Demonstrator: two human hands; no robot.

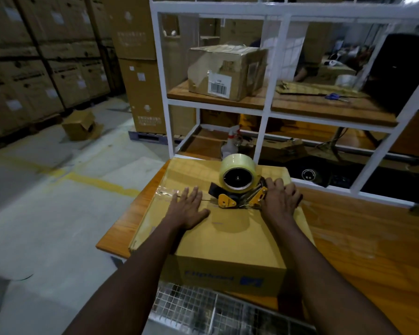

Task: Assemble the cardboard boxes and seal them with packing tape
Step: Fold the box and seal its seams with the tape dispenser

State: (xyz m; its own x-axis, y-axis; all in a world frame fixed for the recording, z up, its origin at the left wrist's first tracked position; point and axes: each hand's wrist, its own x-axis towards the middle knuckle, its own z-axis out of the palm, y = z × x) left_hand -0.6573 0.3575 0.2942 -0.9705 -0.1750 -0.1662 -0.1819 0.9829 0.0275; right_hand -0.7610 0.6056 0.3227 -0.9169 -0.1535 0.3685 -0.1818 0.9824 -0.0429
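Note:
A closed cardboard box (228, 243) with blue print on its front lies on the wooden table (363, 238). My left hand (188, 207) presses flat on the box top, fingers spread, beside the centre seam. My right hand (279, 201) grips the handle of a yellow tape dispenser (237, 189) that rests on the seam. The dispenser carries a roll of clear tape (237, 174). A strip of clear tape (166, 191) runs from the box's left edge toward the dispenser.
A white metal shelf frame (266, 112) stands behind the table, holding a battered taped box (225, 71), a spray bottle (230, 143) and blue scissors (334, 96). Stacked cartons line the left wall. A small open box (80, 125) lies on the floor. A wire grid (203, 308) sits at the table's near edge.

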